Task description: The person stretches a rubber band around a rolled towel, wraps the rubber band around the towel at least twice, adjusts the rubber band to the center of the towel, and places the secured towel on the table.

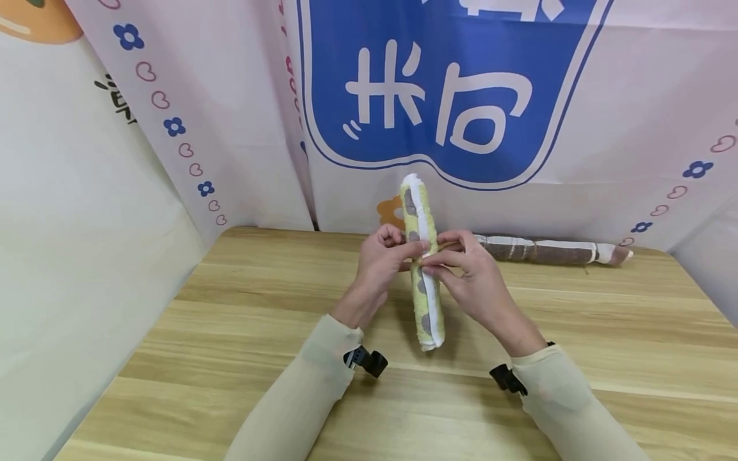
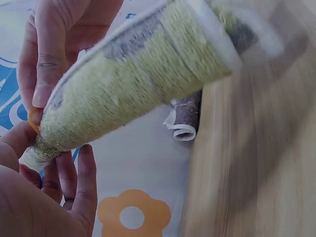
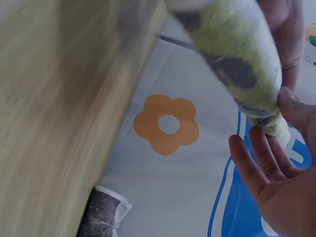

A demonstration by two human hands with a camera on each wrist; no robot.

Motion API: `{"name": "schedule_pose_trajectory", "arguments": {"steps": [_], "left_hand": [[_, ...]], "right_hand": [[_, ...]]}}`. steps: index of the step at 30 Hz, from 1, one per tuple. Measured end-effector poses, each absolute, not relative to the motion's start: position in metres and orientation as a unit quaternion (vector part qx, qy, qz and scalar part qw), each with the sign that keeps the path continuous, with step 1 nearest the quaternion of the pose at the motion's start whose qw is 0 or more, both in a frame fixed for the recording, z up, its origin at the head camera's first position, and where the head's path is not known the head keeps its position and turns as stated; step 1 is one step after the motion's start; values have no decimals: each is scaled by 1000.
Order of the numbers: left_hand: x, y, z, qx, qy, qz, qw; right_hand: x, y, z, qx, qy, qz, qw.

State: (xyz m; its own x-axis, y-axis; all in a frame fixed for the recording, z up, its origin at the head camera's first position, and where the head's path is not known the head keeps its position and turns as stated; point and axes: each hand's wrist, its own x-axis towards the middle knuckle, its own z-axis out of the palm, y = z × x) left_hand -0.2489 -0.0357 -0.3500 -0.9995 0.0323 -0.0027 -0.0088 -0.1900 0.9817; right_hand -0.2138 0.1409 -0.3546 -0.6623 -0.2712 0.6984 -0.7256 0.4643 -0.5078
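A rolled towel [image 1: 427, 301], yellow-green with grey spots and a white edge, is held up between both hands. My left hand [image 1: 377, 262] grips it near the middle, thumb on the front and fingers behind. At the waist of the roll, my right hand [image 1: 469, 275] pinches a small orange rubber band [image 2: 34, 118] between thumb and forefinger. The towel narrows at that spot in the left wrist view. Other fingers of the right hand reach behind the roll, partly hidden.
A brown rolled towel [image 1: 553, 251] with white edging lies along the back right of the wooden table [image 1: 230, 326]. Behind the table hangs a white cloth [image 1: 248, 160] with a blue printed sign and flowers. Each wrist bears a small black camera.
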Motion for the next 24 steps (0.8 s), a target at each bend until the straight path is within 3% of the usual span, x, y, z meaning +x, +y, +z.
{"name": "schedule_pose_trajectory", "arguments": {"steps": [8, 16, 24], "left_hand": [[-252, -37, -351, 11, 612, 790, -11], [-253, -39, -350, 17, 595, 803, -34], [-254, -41, -349, 18, 577, 815, -55]], "right_hand": [[-211, 139, -354, 261, -800, 465, 274], [-211, 141, -351, 167, -845, 487, 146], [-213, 138, -355, 142, -859, 488, 60]]}}
